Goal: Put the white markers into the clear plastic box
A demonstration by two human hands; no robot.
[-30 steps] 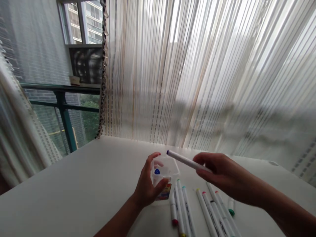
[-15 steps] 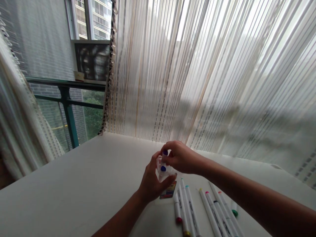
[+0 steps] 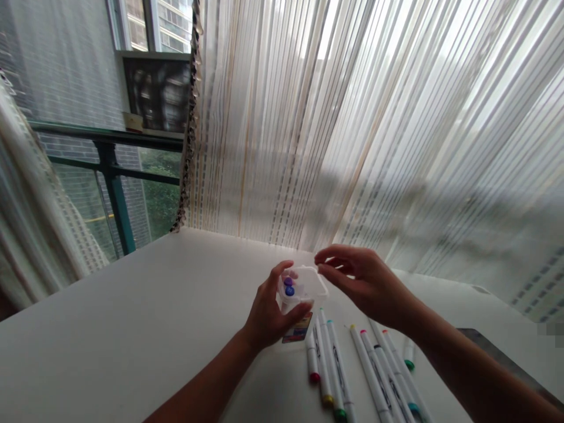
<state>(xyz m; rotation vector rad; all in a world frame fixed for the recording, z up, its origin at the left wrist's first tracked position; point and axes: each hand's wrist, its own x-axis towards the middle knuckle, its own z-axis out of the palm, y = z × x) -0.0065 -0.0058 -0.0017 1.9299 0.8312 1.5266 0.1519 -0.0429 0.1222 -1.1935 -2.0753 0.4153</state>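
Note:
My left hand is wrapped round a small clear plastic box that stands upright on the white table. Two markers stand inside the box, one with a purple cap end and one with a blue one. Just right of the box's rim hovers my right hand, fingers loosely apart and holding nothing. Several white markers with coloured caps lie side by side on the table below my hands.
A small colourful label or card lies under the box. Striped sheer curtains hang behind the table. At the left a window shows a green railing. A dark strip borders the table at the right.
My right hand carried a purple-capped marker to the box, dropped it in beside the blue one, and has drawn back to the right with nothing in it.

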